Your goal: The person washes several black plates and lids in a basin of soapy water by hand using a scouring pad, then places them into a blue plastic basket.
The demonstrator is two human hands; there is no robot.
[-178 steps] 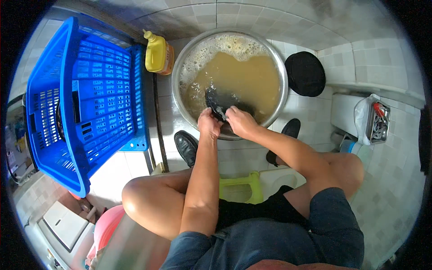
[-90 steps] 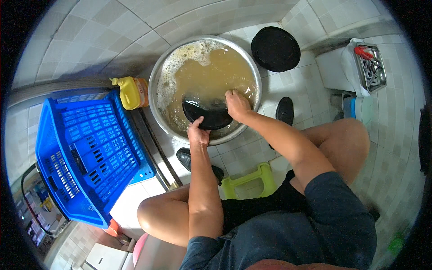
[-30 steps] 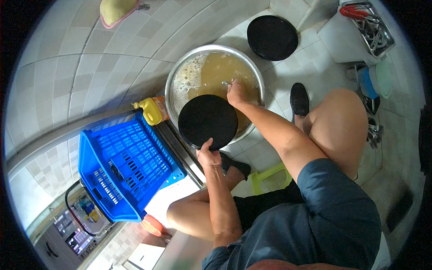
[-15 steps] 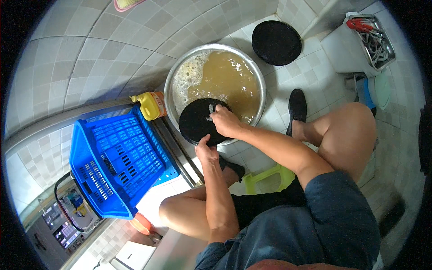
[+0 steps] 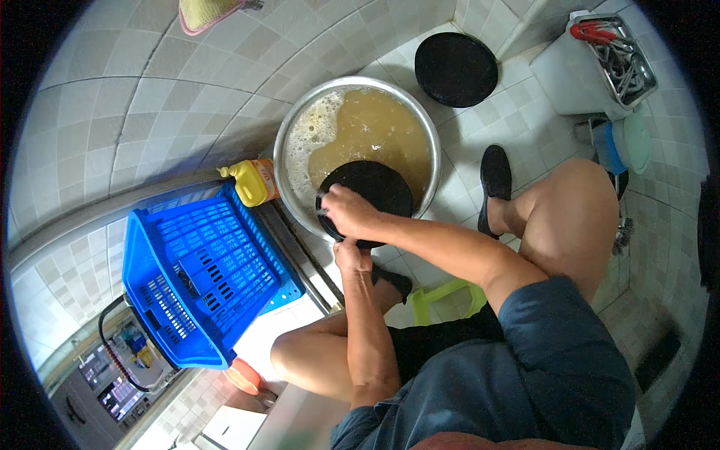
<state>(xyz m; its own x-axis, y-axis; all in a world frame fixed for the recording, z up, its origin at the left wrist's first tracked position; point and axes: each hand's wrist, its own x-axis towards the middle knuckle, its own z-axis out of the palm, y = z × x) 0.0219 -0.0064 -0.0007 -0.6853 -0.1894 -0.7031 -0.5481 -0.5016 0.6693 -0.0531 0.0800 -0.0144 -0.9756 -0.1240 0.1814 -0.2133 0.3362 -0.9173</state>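
Observation:
A round black plate (image 5: 379, 191) is tilted over the near side of a wide metal basin (image 5: 433, 161) of cloudy brown, foamy water. My left hand (image 5: 352, 256) grips the plate's near rim, fingers partly hidden beneath it. At the plate's left edge, my right hand (image 5: 346, 211) is closed on a grey scrubber, mostly covered by the fingers and slightly blurred; it looks like steel wool. Another black round plate (image 5: 456, 69) lies on the tiled floor beyond the basin.
Left of the basin are a yellow jug (image 5: 253, 182) and a blue plastic crate (image 5: 202, 270). A white bin (image 5: 559, 82) with a metal tray of red-handled tools (image 5: 596, 31) stands at the far right. A green stool (image 5: 448, 300) sits under me.
My right hand has moved left across the plate to its left edge, with the scrubber. The plate has shifted slightly right, and my left hand's grip has moved a little right along the rim.

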